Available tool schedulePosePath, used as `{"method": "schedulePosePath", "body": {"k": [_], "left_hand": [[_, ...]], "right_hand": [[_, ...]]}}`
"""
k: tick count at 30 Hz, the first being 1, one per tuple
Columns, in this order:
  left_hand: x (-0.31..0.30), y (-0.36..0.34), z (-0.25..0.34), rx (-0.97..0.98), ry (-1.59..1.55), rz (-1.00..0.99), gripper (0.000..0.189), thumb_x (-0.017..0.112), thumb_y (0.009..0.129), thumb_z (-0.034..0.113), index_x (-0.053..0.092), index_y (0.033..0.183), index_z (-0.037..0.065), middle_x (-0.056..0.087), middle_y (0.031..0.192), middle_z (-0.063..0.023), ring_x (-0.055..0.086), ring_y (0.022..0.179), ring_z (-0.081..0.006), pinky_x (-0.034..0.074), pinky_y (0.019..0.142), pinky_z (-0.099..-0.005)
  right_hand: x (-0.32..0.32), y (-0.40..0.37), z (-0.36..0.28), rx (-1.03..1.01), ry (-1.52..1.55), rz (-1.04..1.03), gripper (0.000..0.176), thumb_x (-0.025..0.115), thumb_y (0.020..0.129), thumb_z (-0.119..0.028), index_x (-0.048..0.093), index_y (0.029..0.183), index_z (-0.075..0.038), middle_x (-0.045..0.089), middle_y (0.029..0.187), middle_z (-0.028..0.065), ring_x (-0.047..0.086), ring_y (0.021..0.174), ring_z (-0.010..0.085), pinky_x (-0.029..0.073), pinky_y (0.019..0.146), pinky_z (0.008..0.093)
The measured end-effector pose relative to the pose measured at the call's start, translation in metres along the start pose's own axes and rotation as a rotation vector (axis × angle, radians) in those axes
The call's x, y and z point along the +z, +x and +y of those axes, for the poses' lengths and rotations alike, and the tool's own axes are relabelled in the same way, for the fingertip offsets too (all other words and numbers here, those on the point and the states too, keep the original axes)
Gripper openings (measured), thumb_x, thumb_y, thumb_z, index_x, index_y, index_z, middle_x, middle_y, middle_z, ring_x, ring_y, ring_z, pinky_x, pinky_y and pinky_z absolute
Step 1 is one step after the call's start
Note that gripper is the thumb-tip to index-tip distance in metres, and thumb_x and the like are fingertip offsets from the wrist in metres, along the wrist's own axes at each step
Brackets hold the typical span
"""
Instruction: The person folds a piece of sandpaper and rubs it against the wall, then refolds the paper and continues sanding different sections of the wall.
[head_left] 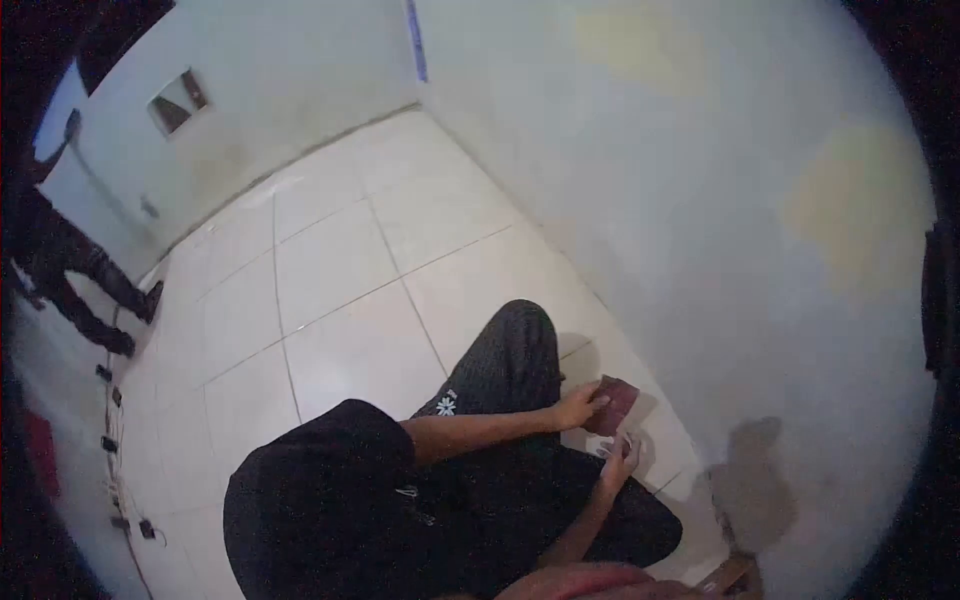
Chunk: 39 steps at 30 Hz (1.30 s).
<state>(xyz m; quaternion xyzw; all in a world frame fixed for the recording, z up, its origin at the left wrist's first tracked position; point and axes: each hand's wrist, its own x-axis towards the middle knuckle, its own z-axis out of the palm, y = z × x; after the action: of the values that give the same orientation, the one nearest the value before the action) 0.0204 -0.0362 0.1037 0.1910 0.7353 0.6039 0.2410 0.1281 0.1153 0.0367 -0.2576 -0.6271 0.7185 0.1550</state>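
Note:
My left hand [577, 408] is closed on the edge of a flat, dark red-brown sheet [618, 408], held up over the floor in front of my crossed legs. Just below the sheet, my right hand [622, 458] has its fingers pinched around a thin, pale piece [628, 440], too small to make out. Both hands are close together, between my two bent knees. Dark trousers [510, 360] with a small white emblem cover my legs, and a black sleeve [320, 455] covers my left upper arm.
A pale wall [720, 300] rises close beyond my hands. White floor tiles [340, 270] spread to the left. A person [75, 270] in dark clothes stands at the far left. Several small black objects [109, 443] with cables line that side. A pinkish cloth-like shape [590, 582] shows at the bottom.

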Motion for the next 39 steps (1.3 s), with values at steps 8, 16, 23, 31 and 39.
{"method": "schedulePosePath", "body": {"k": [8,16,23,31,39], "left_hand": [[0.012,0.001,-0.021,0.091,-0.186,0.099,0.031,0.047,0.098,0.019,0.051,0.119,-0.005,0.062,0.107,-0.0185,0.059,0.1,-0.0245,0.045,0.091,-0.0379],[0.014,0.001,-0.018,0.016,-0.089,0.19,0.041,0.047,0.1,0.029,0.049,0.124,-0.004,0.064,0.101,-0.016,0.06,0.092,-0.0182,0.048,0.084,-0.0358],[0.009,-0.011,0.003,0.217,0.079,0.096,0.037,0.043,0.1,0.023,0.047,0.129,0.001,0.062,0.109,-0.0225,0.062,0.095,-0.0342,0.048,0.085,-0.0424],[0.011,-0.019,0.016,0.58,0.221,-0.285,0.069,0.055,0.086,0.004,0.026,0.148,0.013,0.058,0.115,-0.0182,0.06,0.098,-0.0343,0.05,0.085,-0.0457],[0.011,-0.021,0.015,0.472,0.415,-0.339,0.069,0.054,0.086,0.005,0.026,0.147,0.017,0.048,0.135,-0.0168,0.055,0.115,-0.0363,0.049,0.094,-0.0451]], "right_hand": [[-0.024,0.014,0.037,-0.058,-0.261,-0.132,0.036,0.064,0.09,-0.026,0.06,0.107,0.005,0.062,0.097,0.0123,0.062,0.086,0.0229,0.053,0.071,0.0335],[0.005,-0.018,-0.028,0.132,-0.077,-0.105,0.028,0.06,0.093,-0.02,0.057,0.105,0.005,0.057,0.096,0.0087,0.057,0.086,0.018,0.05,0.074,0.0315],[0.006,-0.023,-0.038,0.098,-0.046,-0.145,0.027,0.06,0.092,-0.02,0.056,0.099,0.006,0.055,0.089,0.0073,0.054,0.08,0.0174,0.048,0.071,0.0305],[-0.005,-0.02,-0.014,0.033,0.007,-0.047,0.027,0.056,0.094,-0.019,0.058,0.094,0.007,0.057,0.089,0.0115,0.055,0.082,0.0194,0.046,0.071,0.0308],[-0.012,-0.018,0.002,-0.21,-0.33,-0.033,0.019,0.056,0.092,-0.013,0.057,0.095,0.005,0.057,0.093,0.0093,0.053,0.085,0.0177,0.046,0.072,0.0318]]}}
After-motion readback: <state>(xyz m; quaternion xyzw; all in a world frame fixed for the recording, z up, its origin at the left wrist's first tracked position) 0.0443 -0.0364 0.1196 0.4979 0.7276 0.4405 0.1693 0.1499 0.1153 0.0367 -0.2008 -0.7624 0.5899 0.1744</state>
